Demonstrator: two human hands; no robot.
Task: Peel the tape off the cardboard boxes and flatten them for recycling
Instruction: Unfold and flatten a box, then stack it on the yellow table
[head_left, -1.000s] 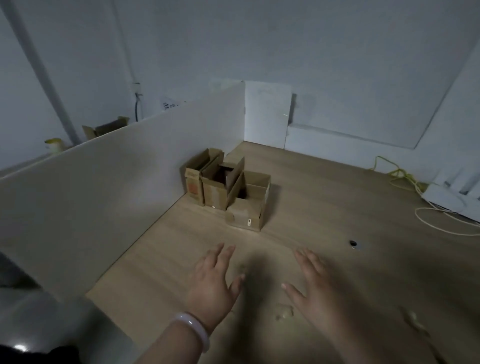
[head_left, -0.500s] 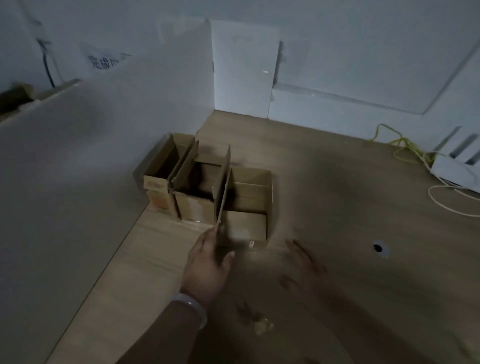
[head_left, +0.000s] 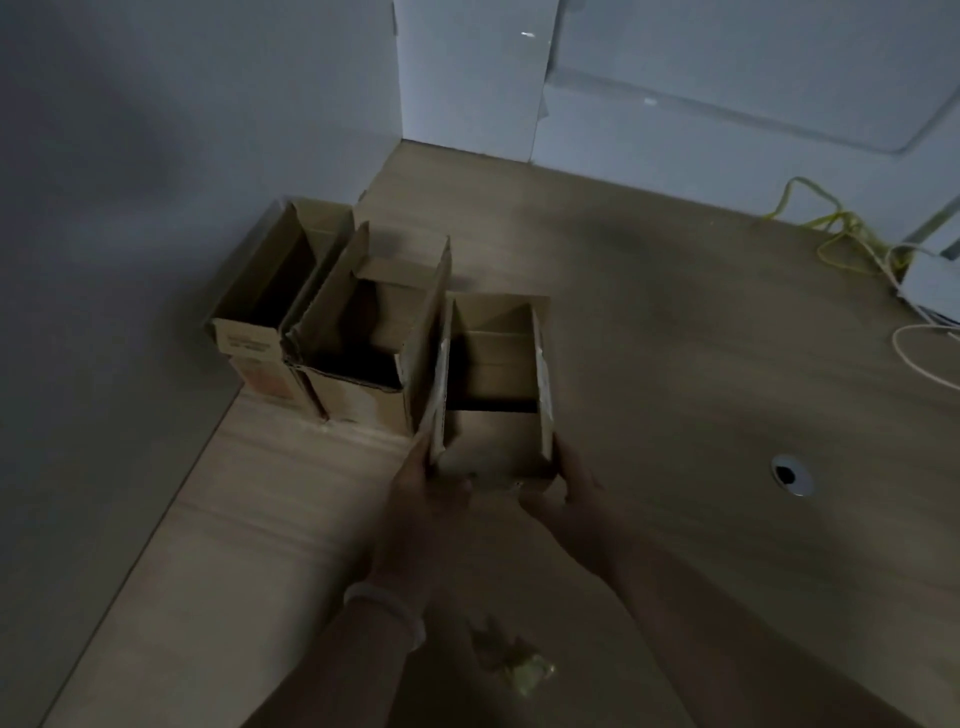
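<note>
Head view: cardboard left box (head_left: 254, 358), middle box (head_left: 358, 395) and right box (head_left: 493, 452) standing open-topped in row on wooden table (head_left: 675, 364), left box sitting against grey partition (head_left: 156, 208). Left hand (head_left: 421, 499) gripping near-left corner of right box, thumb pressing front face. Right hand (head_left: 566, 499) gripping near-right corner, thumb on front face, fingers hiding behind side wall. Crumpled tape wad (head_left: 524, 670) lying on table between forearms. White bracelet (head_left: 387, 608) circling left wrist. Metal grommet (head_left: 790, 474) sitting right of hands; yellow cable (head_left: 836, 228) trailing far right.
</note>
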